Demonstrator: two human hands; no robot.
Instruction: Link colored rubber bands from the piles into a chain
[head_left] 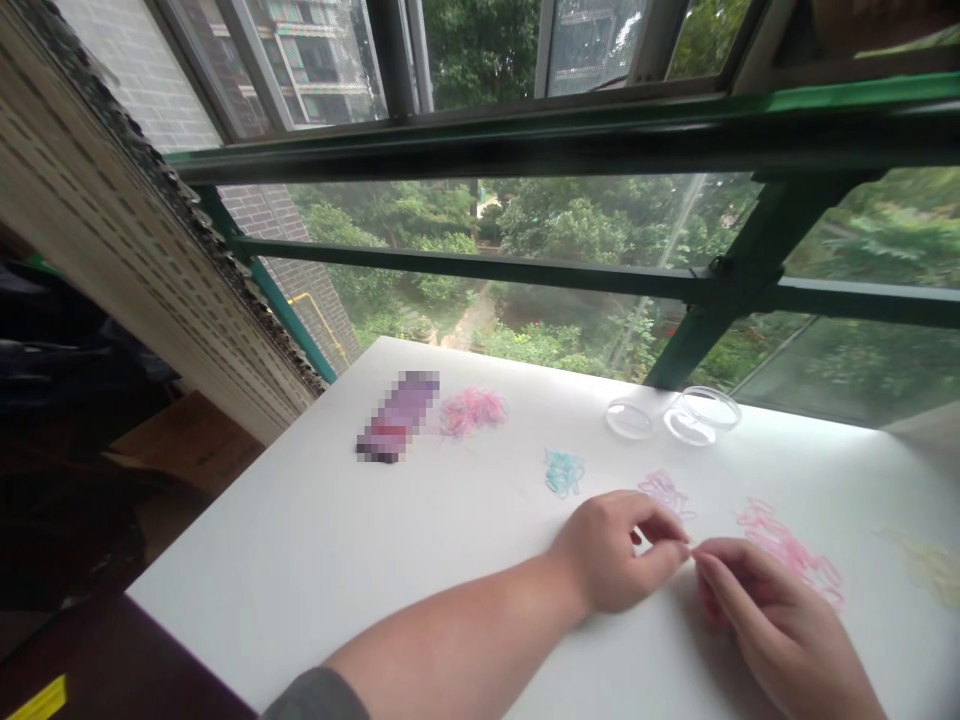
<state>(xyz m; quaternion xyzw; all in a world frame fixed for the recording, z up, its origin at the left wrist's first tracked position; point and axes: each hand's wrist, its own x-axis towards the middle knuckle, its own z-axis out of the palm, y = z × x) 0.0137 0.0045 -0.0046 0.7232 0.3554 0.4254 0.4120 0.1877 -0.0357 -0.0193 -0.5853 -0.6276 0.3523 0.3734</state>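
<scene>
My left hand is over the white table, thumb and forefinger pinched together. Facing it, my right hand is also in a pinch, and the fingertips of both hands nearly meet. What sits between them is too small to make out. Just behind my hands lies a loose pile of lilac elastic bands. Beyond my right hand, pink elastic bands are spread out, partly hidden by its fingers. A small heap of turquoise elastic bands lies past my left wrist.
More pink bands lie at the back beside a blurred-out purple packet. Clear round lids or dishes stand near the far edge. Pale yellow bands are at the right. A green-framed window borders the white table.
</scene>
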